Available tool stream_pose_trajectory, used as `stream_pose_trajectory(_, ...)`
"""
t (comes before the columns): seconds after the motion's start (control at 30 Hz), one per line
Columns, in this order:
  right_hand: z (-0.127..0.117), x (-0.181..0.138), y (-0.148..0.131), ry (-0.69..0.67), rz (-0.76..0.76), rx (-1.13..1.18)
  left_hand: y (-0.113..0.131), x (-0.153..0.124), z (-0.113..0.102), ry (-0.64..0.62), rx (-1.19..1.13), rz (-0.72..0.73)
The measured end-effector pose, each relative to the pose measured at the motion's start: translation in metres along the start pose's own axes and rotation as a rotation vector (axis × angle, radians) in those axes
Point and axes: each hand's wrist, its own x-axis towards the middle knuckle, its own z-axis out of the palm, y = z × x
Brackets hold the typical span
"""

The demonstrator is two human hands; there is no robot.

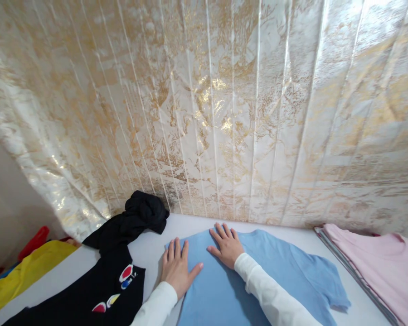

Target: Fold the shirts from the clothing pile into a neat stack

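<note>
A light blue T-shirt (272, 262) lies spread on the white table, one short sleeve pointing to the right. My left hand (179, 268) rests flat at the shirt's left edge, its fingers stretched out and its thumb over the cloth. Near the shirt's far edge, my right hand (227, 246) lies palm down on the fabric with the fingers spread. Neither hand grips anything. The nearest part of the shirt runs out of the picture, and my right forearm covers some of it.
To the left lies a black garment with a colourful print (88, 290), with a bunched black cloth (139, 217) behind it. Yellow fabric (27, 271) and a red item (34, 242) are at far left. Folded clothes topped by a pink shirt (377, 262) sit right. A gold-patterned curtain (224, 113) hangs behind.
</note>
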Motion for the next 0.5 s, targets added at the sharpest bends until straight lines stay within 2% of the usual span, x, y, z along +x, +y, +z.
stream_pose_trajectory(0.13,-0.022,-0.008,0.005,-0.048,-0.025,0.003,-0.007,0.003,0.004,0.013,0.021,-0.051)
stream_pose_trajectory(0.2,-0.036,-0.028,0.006,-0.051,-0.029,-0.002,-0.010,0.002,0.003,0.042,0.013,-0.057)
stream_pose_trajectory(0.27,-0.048,-0.061,0.004,-0.048,-0.031,0.002,-0.010,-0.004,-0.001,0.134,-0.001,-0.005)
stream_pose_trajectory(0.37,-0.054,-0.127,0.004,-0.058,-0.039,0.024,-0.008,-0.024,-0.012,0.273,-0.042,0.250)
stream_pose_trajectory(0.43,-0.049,-0.175,0.007,-0.065,-0.012,0.022,-0.005,-0.044,-0.019,0.250,-0.072,0.453)
stream_pose_trajectory(0.5,-0.041,-0.220,0.013,-0.044,0.021,0.006,-0.002,-0.067,-0.026,0.186,-0.108,0.574)
